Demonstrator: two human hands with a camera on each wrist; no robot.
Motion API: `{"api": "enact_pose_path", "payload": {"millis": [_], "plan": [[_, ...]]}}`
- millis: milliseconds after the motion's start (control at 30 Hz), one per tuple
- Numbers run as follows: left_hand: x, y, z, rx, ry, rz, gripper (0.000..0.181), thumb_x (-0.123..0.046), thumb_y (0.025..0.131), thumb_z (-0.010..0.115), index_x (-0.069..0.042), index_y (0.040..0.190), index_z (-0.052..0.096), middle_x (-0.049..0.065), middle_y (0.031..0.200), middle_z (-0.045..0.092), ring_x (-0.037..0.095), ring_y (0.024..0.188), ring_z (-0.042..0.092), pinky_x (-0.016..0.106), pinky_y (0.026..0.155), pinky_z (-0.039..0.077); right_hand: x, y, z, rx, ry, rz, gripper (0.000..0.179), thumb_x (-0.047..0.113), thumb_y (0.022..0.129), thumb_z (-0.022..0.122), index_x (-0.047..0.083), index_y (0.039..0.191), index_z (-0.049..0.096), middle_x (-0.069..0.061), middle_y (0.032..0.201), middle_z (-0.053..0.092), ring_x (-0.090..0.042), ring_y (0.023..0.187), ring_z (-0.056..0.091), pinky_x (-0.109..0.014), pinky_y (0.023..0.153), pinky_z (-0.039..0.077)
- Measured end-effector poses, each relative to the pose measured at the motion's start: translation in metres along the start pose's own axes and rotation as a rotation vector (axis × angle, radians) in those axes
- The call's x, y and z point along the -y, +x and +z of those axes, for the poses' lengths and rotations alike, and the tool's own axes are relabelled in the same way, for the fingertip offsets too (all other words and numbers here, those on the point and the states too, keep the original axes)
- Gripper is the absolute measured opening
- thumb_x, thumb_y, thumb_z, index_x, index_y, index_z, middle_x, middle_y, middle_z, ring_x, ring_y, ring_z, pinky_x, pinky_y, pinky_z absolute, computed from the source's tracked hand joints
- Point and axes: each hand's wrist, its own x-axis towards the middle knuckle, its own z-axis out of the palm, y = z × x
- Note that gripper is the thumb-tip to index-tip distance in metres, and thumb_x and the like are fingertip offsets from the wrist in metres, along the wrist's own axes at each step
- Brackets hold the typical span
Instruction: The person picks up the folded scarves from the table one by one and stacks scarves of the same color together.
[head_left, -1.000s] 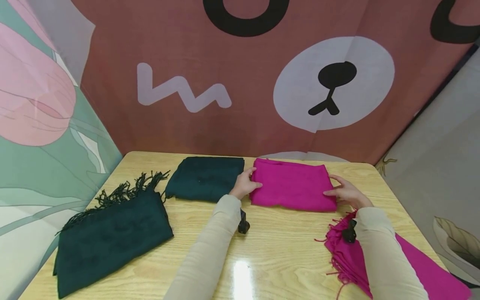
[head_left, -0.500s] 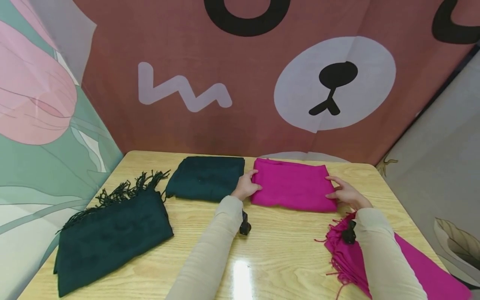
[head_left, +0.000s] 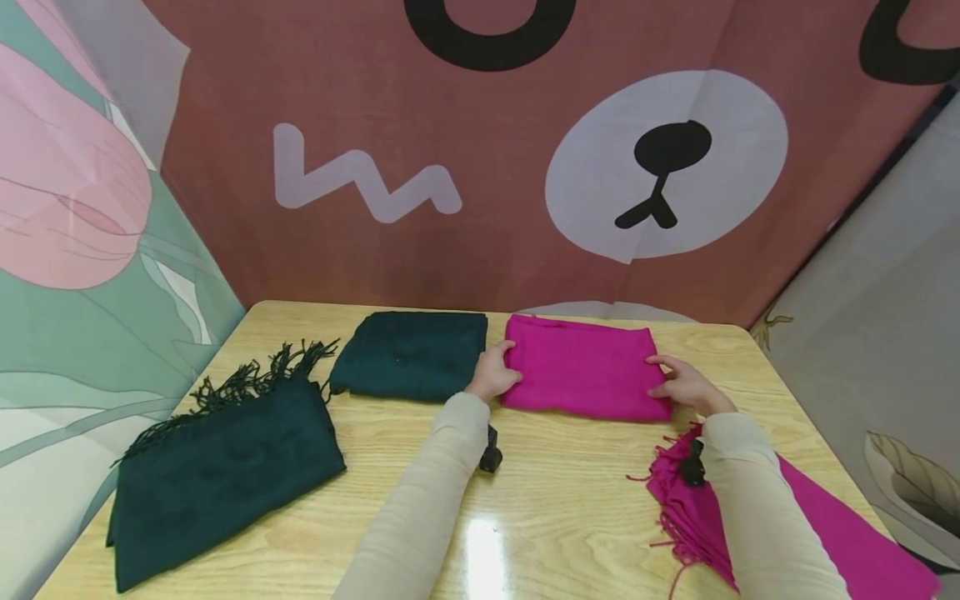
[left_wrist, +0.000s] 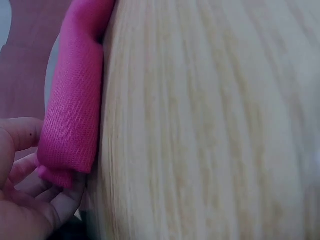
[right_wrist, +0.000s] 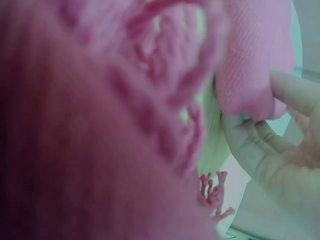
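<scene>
A folded magenta scarf (head_left: 585,367) lies near the table's back edge. My left hand (head_left: 495,371) grips its left end. In the left wrist view, the thumb of the left hand (left_wrist: 27,200) is over the folded layers and the other fingers are under them. At the scarf's right end, my right hand (head_left: 688,387) pinches the edge. The right wrist view has the right hand (right_wrist: 280,150) with its thumb on top of the scarf (right_wrist: 250,60) and its fingers beneath.
A folded dark green scarf (head_left: 412,354) lies left of the magenta one. Another dark green scarf (head_left: 225,483), fringed, is at the table's left. Under my right forearm a fringed magenta scarf (head_left: 840,525) reaches the right front. Printed cloth walls (head_left: 487,267) border the table (head_left: 555,508).
Both hands have shifted very slightly toward the near side along the scarf's ends, and the right index finger now lies over the edge. The scarves stay in place.
</scene>
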Motion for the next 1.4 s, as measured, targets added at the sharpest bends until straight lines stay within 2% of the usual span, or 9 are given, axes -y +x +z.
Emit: {"api": "enact_pose_path", "payload": {"millis": [167,333,600,767,1067,1267,1400], "plan": [[-0.002,-0.001,0.003,-0.003,0.074,-0.007,0.061,-0.006,0.072,0.069,-0.002,0.129,0.047,0.014,0.122,0.054,0.027,0.107,0.052,0.036,0.085,0.046,0.008,-0.003,0.004,-0.036,-0.071,-0.028,0.06,-0.007,0.078,0.063,-0.011,0.128,0.031,-0.034,0.101,0.047,-0.016,0.071,0.054,-0.028,0.062,0.047],[-0.003,-0.004,0.003,-0.006,0.054,-0.001,0.06,-0.005,0.072,0.069,-0.001,0.128,0.048,0.015,0.122,0.054,0.028,0.106,0.053,0.036,0.084,0.047,0.006,-0.005,0.005,-0.047,-0.083,-0.023,0.06,-0.007,0.076,0.064,-0.012,0.127,0.032,-0.029,0.093,0.051,-0.015,0.07,0.054,-0.028,0.061,0.047],[-0.001,-0.008,0.0,-0.025,0.047,0.025,0.056,-0.004,0.073,0.068,-0.001,0.126,0.051,0.016,0.119,0.056,0.028,0.104,0.054,0.036,0.084,0.047,0.002,-0.005,0.007,-0.044,-0.062,-0.018,0.061,-0.006,0.077,0.064,-0.01,0.129,0.032,-0.032,0.099,0.05,-0.02,0.077,0.056,-0.029,0.064,0.049],[-0.001,-0.01,0.001,-0.028,0.049,0.036,0.056,-0.004,0.073,0.068,-0.001,0.126,0.051,0.017,0.118,0.057,0.028,0.103,0.054,0.037,0.083,0.047,0.0,-0.007,0.007,-0.049,-0.04,-0.009,0.062,-0.006,0.078,0.063,-0.009,0.131,0.031,-0.032,0.101,0.048,-0.019,0.074,0.056,-0.03,0.062,0.049],[-0.001,-0.014,0.002,-0.042,0.057,0.048,0.055,-0.004,0.072,0.068,0.0,0.124,0.052,0.018,0.114,0.059,0.029,0.101,0.056,0.037,0.081,0.048,0.0,-0.012,0.008,-0.065,-0.083,-0.004,0.062,-0.003,0.079,0.064,-0.008,0.132,0.032,-0.032,0.102,0.047,-0.02,0.074,0.054,-0.028,0.062,0.046],[0.0,-0.016,0.0,-0.033,0.046,0.039,0.055,-0.003,0.072,0.068,-0.001,0.125,0.051,0.017,0.114,0.059,0.028,0.101,0.056,0.037,0.082,0.047,0.0,-0.014,0.008,-0.062,-0.099,-0.008,0.061,-0.002,0.079,0.064,-0.009,0.131,0.033,-0.031,0.102,0.047,-0.025,0.081,0.053,-0.029,0.064,0.047],[0.0,-0.017,-0.001,-0.02,0.036,0.029,0.056,-0.003,0.073,0.068,-0.001,0.126,0.051,0.017,0.114,0.058,0.029,0.101,0.056,0.036,0.082,0.047,-0.003,-0.013,0.008,-0.046,-0.061,-0.028,0.061,-0.004,0.079,0.062,-0.01,0.131,0.031,-0.033,0.102,0.048,-0.026,0.083,0.055,-0.031,0.066,0.048]]}}
